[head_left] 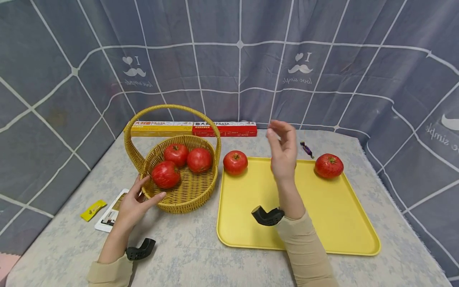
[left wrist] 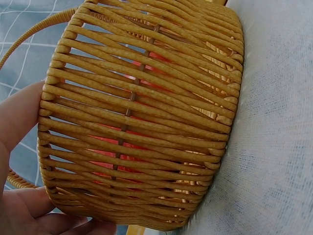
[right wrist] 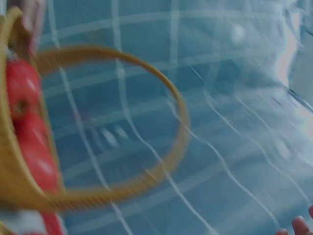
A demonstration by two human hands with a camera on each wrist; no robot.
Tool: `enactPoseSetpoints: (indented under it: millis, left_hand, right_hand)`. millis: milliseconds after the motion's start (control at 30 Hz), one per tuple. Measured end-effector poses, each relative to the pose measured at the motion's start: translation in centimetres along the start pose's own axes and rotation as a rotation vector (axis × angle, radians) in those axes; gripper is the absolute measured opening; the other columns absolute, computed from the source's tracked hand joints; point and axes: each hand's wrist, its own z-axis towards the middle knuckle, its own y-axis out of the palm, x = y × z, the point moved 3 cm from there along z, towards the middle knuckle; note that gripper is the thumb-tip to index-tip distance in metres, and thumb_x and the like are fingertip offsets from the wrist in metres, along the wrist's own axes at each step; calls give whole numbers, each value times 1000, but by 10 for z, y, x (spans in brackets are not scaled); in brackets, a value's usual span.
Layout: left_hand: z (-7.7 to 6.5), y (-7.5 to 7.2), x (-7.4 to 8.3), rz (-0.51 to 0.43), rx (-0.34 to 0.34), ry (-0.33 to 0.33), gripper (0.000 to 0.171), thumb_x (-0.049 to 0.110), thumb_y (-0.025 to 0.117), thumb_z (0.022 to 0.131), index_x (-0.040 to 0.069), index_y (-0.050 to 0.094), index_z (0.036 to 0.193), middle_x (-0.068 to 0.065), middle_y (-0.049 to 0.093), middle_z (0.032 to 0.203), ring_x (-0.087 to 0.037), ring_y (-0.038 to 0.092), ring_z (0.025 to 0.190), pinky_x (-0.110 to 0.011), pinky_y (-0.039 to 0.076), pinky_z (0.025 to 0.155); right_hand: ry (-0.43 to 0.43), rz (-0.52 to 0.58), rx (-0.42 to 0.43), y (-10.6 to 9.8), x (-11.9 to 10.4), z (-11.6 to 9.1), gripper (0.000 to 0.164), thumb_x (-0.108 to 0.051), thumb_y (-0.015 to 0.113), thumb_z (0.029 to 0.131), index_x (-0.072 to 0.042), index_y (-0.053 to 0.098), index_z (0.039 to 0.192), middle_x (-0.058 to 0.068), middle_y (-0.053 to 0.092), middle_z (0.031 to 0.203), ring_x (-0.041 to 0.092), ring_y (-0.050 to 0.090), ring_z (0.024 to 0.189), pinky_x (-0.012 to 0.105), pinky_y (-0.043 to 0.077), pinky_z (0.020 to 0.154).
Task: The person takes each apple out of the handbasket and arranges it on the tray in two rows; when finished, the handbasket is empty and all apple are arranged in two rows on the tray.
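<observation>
My left hand (head_left: 133, 205) holds the rim of a yellow wicker basket (head_left: 184, 207) at its near left side. In the left wrist view, the thumb and fingers lie at the basket's rim (left wrist: 46, 103). Inside the basket are three red apples (head_left: 165, 174). My right hand (head_left: 284, 153) is raised over the far part of a yellow tray (head_left: 251, 215), fingers loosely bent and holding nothing. Behind it, a red thing is mostly hidden. One red apple (head_left: 235, 162) sits at the tray's far left corner, another apple (head_left: 328, 166) at its far right corner.
Behind the basket lie a yellow pasta box (head_left: 157, 129) and a red pasta box (head_left: 229, 129). A purple-wrapped candy (head_left: 306, 149) is beyond the tray. Left of the basket are a yellow packet (head_left: 93, 210) and a white-edged flat package (head_left: 107, 219). A grey curtain (head_left: 222, 67) hangs behind the table.
</observation>
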Motion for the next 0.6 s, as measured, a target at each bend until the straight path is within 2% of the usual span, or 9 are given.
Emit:
enactPoseSetpoints:
  millis: [100,200,400,500,600]
  left_hand:
    - [0,0,1,3,-9,0,87,36,70,85,10,19,151,-9,-8,156,-36,20,137,-48,28,106]
    - [-1,0,2,1,-16,0,87,36,70,85,10,19,151,-10,-9,156,-37,20,137,-49,28,106]
    - [-1,-1,1,0,-8,1,87,37,70,85,9,20,151,-10,-8,156,-36,20,137,-48,28,106]
    - [0,-1,0,0,1,5,88,38,71,84,8,21,150,-11,-7,155,-36,20,138,-48,27,107]
    - [1,0,-1,-10,5,16,89,37,71,83,7,21,150,-12,-7,155,-36,19,138,-47,27,108]
  right_hand:
    - [21,-2,-173,28,7,-16,27,2,54,92,10,48,118,16,54,116,30,50,111,33,45,92]
    - [69,-18,-333,52,16,-33,31,4,57,90,10,48,119,22,52,118,34,52,109,36,48,91]
    - [222,-74,-617,88,29,-64,37,1,60,90,8,46,124,22,50,123,34,51,112,46,47,91]
    - [316,-103,-741,101,34,-77,39,0,60,90,7,44,125,22,49,124,33,49,115,39,48,93]
    - [350,-146,-815,108,59,-86,45,-9,64,89,1,44,128,14,47,126,25,50,115,35,49,92]
